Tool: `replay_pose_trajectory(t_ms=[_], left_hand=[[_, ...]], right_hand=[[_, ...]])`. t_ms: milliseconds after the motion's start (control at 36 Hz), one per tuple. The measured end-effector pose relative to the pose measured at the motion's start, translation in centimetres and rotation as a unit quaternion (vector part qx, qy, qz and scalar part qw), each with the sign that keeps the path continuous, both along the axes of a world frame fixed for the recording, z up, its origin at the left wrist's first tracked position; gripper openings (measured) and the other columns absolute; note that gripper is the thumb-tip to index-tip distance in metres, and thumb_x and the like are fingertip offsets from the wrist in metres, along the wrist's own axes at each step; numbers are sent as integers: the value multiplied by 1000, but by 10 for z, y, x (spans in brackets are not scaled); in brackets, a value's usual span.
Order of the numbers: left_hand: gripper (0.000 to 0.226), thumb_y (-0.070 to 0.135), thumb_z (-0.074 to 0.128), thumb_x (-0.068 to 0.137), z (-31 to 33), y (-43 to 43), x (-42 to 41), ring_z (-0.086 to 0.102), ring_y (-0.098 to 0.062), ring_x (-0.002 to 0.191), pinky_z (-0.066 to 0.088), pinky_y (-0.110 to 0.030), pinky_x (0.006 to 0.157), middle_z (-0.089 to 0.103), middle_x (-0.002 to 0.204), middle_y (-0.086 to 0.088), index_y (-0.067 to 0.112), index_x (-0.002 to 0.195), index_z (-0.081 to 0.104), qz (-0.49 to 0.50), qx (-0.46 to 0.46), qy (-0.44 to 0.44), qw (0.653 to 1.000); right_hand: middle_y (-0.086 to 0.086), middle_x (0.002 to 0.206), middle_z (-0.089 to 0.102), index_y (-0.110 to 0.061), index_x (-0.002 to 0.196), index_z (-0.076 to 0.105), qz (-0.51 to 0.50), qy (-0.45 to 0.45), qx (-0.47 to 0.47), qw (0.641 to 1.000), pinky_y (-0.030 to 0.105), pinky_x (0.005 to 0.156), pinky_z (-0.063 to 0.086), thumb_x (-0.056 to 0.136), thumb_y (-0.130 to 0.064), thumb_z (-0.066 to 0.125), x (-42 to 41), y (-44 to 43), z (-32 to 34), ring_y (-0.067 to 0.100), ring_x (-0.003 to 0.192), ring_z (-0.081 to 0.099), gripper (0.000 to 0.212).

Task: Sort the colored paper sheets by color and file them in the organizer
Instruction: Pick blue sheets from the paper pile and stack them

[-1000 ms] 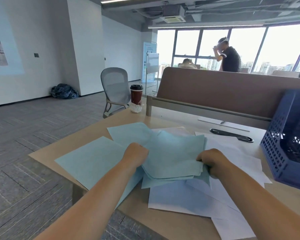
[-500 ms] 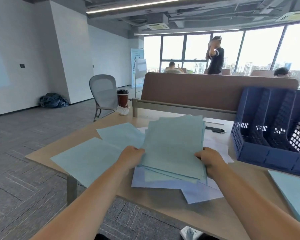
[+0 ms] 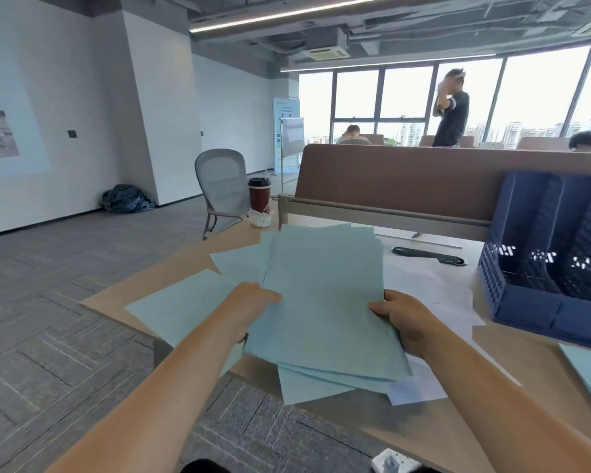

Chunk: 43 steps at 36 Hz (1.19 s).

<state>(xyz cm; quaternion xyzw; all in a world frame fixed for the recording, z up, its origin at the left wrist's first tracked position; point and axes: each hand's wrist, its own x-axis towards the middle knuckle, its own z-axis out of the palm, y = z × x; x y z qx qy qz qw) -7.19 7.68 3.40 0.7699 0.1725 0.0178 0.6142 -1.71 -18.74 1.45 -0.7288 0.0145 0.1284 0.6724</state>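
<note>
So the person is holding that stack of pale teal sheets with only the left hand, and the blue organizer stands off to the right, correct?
Not quite: both hands hold the stack of pale teal sheets. The left hand grips its left edge and the right hand its right edge, as the head view shows. The blue organizer does stand to the right.

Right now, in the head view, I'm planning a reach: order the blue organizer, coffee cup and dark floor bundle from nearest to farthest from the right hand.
1. blue organizer, on the desk just right of the right hand.
2. coffee cup, at the desk's far left corner.
3. dark bundle, far left, beyond the desk.
</note>
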Motion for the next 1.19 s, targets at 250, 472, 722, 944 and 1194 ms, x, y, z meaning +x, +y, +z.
replay_pose_trajectory(t_ms=[250, 472, 722, 944, 1194], left_hand=[[6, 5, 59, 89, -4, 75, -18, 59, -24, 76, 44, -27, 62, 64, 90, -10, 6, 95, 61, 120, 134, -31, 983], [10, 9, 60, 87, -16, 127, -36, 68, -31, 88, 55, -42, 82, 71, 92, -12, 5, 93, 68, 194, 108, -27, 975], [19, 15, 54, 86, -35, 161, -53, 64, -30, 79, 50, -35, 64, 69, 95, -20, -1, 91, 62, 175, 142, 46, 973], [20, 6, 50, 90, -43, 162, -63, 63, -31, 100, 51, -34, 75, 65, 105, -13, 4, 106, 62, 170, 88, 63, 979], [26, 0, 48, 90, -38, 161, -66, 57, -23, 86, 42, -28, 63, 60, 98, -9, 3, 115, 55, 197, 86, 20, 976]], right_hand=[[20, 95, 73, 5, 106, 67, 69, 0, -88, 994, 31, 58, 56, 91, -10, 69, 23, 108, 9, 31, 76, 72, 22], [17, 99, 71, 3, 100, 71, 137, -137, -279, 941, 41, 83, 58, 82, -13, 65, 47, 207, 3, 32, 91, 67, 25], [6, 99, 63, -11, 88, 64, 181, -205, -455, 848, 28, 76, 42, 88, -23, 54, 53, 258, -14, 24, 89, 56, 16], [11, 103, 64, -5, 95, 67, 190, -185, -451, 852, 27, 74, 43, 86, -19, 61, 44, 257, -7, 29, 98, 61, 18], [15, 101, 65, 1, 95, 70, 185, -163, -399, 883, 36, 86, 53, 84, -14, 61, 32, 259, -4, 30, 95, 62, 20]])
